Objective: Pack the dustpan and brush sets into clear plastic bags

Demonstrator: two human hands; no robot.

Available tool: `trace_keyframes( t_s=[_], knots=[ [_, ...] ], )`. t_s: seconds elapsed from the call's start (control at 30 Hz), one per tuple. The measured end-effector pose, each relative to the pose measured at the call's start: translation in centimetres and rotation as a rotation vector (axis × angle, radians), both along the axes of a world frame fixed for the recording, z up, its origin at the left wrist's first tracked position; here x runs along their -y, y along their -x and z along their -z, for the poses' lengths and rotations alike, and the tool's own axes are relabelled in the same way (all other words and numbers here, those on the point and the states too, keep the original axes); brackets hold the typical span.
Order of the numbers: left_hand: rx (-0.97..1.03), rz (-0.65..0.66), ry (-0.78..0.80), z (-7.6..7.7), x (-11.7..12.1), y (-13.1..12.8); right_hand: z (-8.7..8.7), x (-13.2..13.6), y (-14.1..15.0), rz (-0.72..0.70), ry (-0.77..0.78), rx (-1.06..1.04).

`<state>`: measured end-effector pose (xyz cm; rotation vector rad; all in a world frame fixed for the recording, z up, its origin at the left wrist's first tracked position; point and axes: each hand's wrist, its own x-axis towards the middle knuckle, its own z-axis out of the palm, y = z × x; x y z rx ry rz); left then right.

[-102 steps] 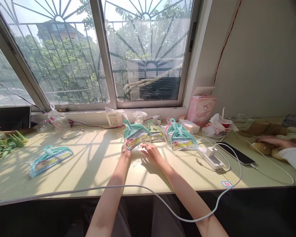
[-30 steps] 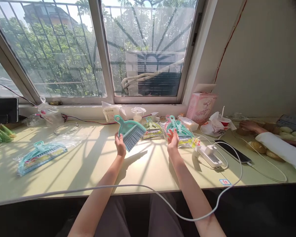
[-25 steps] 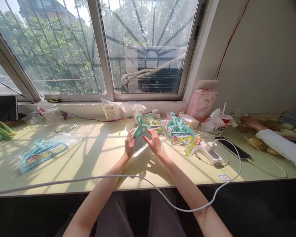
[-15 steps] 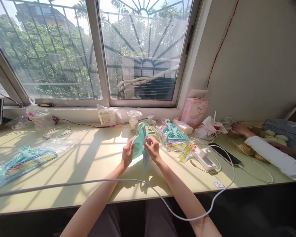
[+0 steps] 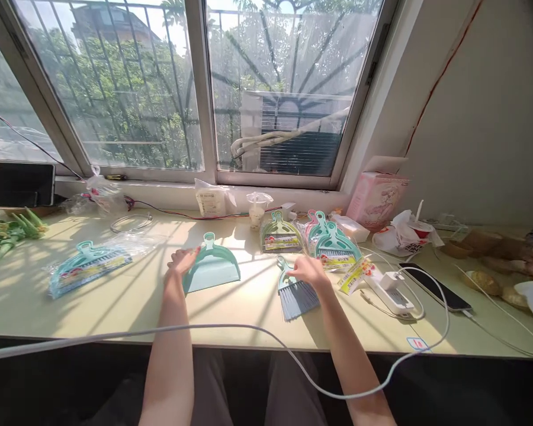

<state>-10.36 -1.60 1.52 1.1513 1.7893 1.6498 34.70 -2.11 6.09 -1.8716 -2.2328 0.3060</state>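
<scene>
Behind all else, window [image 5: 203, 89] in a metal frame, with bars and foliage beyond the glass. To its right, grey wall [image 5: 484, 148]. In front of both, pale tabletop [image 5: 222, 307], striped with sunlight and shadow. Across the near side, looping upward at right, white cable [image 5: 115, 335]. At the back right, pink box [image 5: 377, 201], lid raised. At left, wrapped teal set [image 5: 91, 266] in clear film; toward the back and right of centre, green set [image 5: 281, 236] and, just beside it, overlapping teal sets [image 5: 335, 251]. At far left, dark screen [image 5: 22, 184] behind green stems [image 5: 13, 231].

At centre-left of the tabletop, teal dustpan [image 5: 212, 269], handle toward the window, wide edge toward the person. At its left edge, left hand [image 5: 181, 259], fingers touching; impossible to tell whether gripping or merely resting. To the right, well apart from the dustpan, brush [image 5: 297, 300], grey bristles toward the person. Pinched on it near the handle, right hand [image 5: 310, 271]. Farther right, phone [image 5: 437, 288] beside power strip [image 5: 393, 296]. Against the strip's left end, yellow label [image 5: 354, 275]. Near the front edge, numbered sticker [image 5: 417, 344].
</scene>
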Motion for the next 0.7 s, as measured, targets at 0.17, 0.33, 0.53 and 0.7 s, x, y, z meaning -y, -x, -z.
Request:
trace_keyframes(
  t_s=[0.17,0.33,0.53,0.7],
  knots=[
    [-0.118,-0.222,0.183,-0.5,0.0,-0.4,-0.2,-0.6,-1.4,0.102,-0.112,-0.066],
    [-0.023,0.014,0.181,-0.2,-0.4,-0.1,0.4,-1.0,-2.1,0.025,-0.081,-0.108],
    [0.065,0.013,0.024,-1.2,-0.4,-1.1,1.8,-1.3,-1.3,-0.204,-0.002,-0.434],
    [0.224,0.159,-0.140,-1.9,-0.5,-4.0,2.5,-1.1,0.7,-0.297,0.116,-0.725]
  ],
)
